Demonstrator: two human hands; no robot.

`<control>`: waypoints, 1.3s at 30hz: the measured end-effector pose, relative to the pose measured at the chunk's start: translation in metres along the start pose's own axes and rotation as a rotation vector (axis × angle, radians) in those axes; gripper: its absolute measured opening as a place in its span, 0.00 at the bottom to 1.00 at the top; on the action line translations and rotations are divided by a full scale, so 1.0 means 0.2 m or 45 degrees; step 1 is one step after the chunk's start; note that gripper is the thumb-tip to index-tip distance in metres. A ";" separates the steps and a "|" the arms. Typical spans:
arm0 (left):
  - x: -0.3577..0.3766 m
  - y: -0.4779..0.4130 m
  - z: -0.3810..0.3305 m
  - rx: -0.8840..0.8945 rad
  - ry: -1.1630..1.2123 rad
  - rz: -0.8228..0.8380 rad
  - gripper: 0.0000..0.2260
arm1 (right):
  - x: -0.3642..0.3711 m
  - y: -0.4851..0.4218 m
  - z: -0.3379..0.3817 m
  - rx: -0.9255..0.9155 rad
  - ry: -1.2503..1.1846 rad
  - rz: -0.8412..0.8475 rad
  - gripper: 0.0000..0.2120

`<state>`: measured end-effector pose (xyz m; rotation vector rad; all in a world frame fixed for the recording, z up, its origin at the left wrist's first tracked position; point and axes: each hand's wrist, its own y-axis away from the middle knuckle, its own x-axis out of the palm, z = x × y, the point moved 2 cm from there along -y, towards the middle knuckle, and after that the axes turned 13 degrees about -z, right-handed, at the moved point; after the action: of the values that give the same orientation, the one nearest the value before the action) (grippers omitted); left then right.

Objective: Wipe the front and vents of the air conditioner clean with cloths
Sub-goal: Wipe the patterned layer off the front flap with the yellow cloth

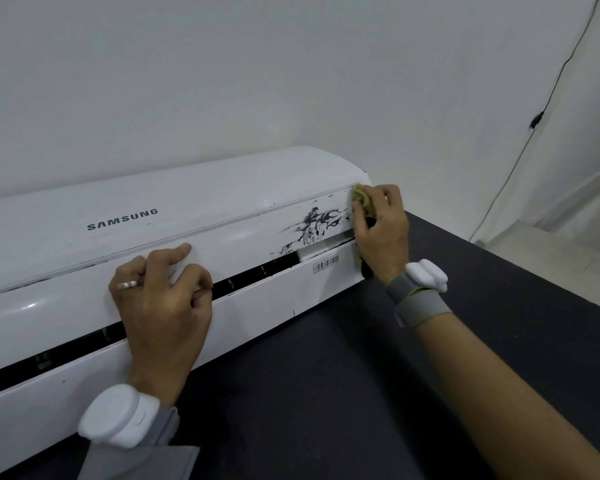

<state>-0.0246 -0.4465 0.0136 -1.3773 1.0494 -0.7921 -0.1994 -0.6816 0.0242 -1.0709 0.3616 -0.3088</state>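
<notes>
Air conditioner (222, 209), Samsung-branded, lies on the dark tabletop (361, 375). Right hand (381, 233) grips a yellow-green cloth (361, 197) with curled fingers and presses it on the unit's 3 o'clock end. Black smears (312, 226) lie at 9 o'clock of that hand. Left hand (163, 306) curls around a white cloth (182, 270) on the front panel, just above the vent slot (257, 273).

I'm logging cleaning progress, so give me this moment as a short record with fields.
unit: white air conditioner lying on a dark surface
left hand: grips white cloth on the front panel, above the vent slot
right hand: holds green cloth at the unit's right end
dirt: black smears beside the green cloth, not yet wiped
label: barcode sticker below the smears
</notes>
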 end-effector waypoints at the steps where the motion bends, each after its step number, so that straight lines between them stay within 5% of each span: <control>1: 0.00 0.00 0.00 -0.003 0.003 -0.001 0.10 | 0.01 -0.01 -0.01 0.071 0.030 -0.047 0.10; 7: 0.00 0.00 0.00 0.008 -0.003 0.010 0.11 | -0.07 -0.09 -0.16 0.533 0.081 -0.048 0.11; 14: -0.01 -0.01 -0.01 -0.002 -0.023 0.015 0.11 | -0.09 0.06 0.01 0.359 -0.167 0.004 0.11; 26: -0.02 -0.02 -0.02 -0.015 -0.011 0.045 0.11 | -0.06 0.15 0.09 0.641 -0.259 -0.056 0.06; 32: -0.01 -0.02 -0.02 0.003 -0.020 0.030 0.10 | -0.04 0.23 0.16 0.446 -0.262 0.072 0.08; 39: 0.00 0.00 -0.01 0.021 -0.004 -0.014 0.10 | -0.03 0.13 0.08 0.593 -0.187 -0.055 0.07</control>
<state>-0.0254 -0.4474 0.0142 -1.3709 1.0318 -0.8047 -0.1962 -0.6536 0.0086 -0.6385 0.1240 -0.3308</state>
